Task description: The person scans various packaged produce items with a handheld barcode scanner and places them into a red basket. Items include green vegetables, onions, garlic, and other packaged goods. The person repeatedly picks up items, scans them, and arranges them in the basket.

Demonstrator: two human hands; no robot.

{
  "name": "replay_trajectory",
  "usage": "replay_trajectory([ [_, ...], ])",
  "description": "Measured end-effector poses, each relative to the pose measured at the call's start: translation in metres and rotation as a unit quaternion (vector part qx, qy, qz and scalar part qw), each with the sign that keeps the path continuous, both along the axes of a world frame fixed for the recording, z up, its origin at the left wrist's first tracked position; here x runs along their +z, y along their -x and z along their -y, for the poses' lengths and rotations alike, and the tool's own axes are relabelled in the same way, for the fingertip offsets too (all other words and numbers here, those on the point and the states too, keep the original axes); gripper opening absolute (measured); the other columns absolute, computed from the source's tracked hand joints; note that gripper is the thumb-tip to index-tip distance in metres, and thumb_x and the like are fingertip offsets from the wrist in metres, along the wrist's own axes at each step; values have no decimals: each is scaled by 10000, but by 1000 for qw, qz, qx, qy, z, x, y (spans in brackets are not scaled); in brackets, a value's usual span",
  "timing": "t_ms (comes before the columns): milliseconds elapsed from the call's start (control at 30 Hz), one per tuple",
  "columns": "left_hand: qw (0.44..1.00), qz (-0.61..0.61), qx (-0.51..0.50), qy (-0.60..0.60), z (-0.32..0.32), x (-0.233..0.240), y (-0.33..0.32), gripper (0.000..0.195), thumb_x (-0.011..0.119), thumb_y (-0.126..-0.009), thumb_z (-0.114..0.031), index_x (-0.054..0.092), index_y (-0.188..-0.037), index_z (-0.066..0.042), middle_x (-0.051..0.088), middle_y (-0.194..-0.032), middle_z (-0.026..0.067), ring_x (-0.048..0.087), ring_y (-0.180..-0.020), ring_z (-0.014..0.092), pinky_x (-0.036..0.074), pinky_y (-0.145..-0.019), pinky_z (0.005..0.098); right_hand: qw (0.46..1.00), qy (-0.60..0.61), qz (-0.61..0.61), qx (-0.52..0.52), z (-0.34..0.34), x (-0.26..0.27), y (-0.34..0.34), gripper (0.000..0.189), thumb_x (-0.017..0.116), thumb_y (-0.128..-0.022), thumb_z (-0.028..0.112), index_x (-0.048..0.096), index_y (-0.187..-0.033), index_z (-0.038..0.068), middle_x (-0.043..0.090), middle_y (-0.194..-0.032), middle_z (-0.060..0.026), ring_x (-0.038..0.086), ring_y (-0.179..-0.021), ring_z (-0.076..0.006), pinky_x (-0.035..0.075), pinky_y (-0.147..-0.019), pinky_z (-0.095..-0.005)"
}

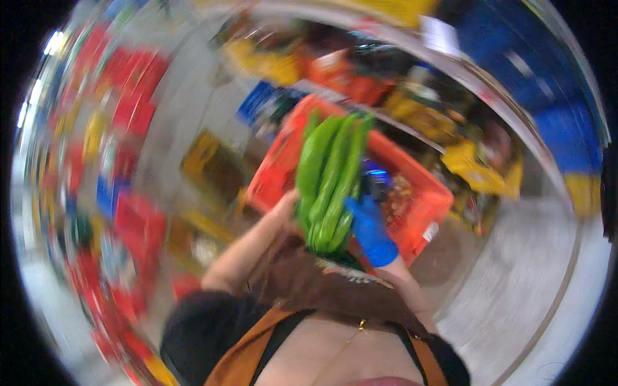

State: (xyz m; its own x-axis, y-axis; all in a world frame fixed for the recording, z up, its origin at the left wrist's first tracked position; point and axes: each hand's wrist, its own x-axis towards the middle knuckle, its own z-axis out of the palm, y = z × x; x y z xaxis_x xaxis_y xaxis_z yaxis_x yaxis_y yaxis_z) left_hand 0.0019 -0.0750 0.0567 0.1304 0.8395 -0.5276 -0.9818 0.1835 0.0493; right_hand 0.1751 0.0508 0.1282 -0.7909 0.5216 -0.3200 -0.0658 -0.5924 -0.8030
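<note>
Several long green peppers lie side by side in a bundle between my two hands, in front of my brown apron. My bare left hand holds the bundle from its left side, its fingers mostly hidden by the peppers. On the other side, my right hand in a blue glove is against the lower right of the bundle. Behind and below the peppers is an orange-red plastic crate. Small reddish-brown pieces and a dark object with a shiny blue part are in it.
Shelving holding yellow crates and red crates runs behind, with blue crates at the upper right. A yellow crate stands left of the orange-red one. Blurred red crates are stacked farther left. Grey floor shows at the right.
</note>
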Motion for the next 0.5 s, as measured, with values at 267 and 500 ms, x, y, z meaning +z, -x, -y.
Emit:
replay_trajectory([
  [267, 919, -87, 385, -18, 152, -15, 7, 489, 576, -953, -369, 579, -1328, -55, 614, -1316, 149, 598, -1196, 304, 459, -1057, 502, 966, -209, -137, 65, -13, -22, 14, 631, 545, -979, 302, 317, -1538, 120, 238, -1628, -154, 305, -1460, -310, 288, -1151, -506],
  [500, 650, -290, 653, 260, 376, -42, 33, 642, 531, -942, -586, 531, -1363, -101, 590, -1339, 123, 572, -1184, 338, 452, -1026, 544, 966, -227, -78, 98, -49, -32, -1, 583, 539, -973, 194, 354, -1515, 87, 323, -1587, -145, 297, -1470, -317, 271, -1169, -494],
])
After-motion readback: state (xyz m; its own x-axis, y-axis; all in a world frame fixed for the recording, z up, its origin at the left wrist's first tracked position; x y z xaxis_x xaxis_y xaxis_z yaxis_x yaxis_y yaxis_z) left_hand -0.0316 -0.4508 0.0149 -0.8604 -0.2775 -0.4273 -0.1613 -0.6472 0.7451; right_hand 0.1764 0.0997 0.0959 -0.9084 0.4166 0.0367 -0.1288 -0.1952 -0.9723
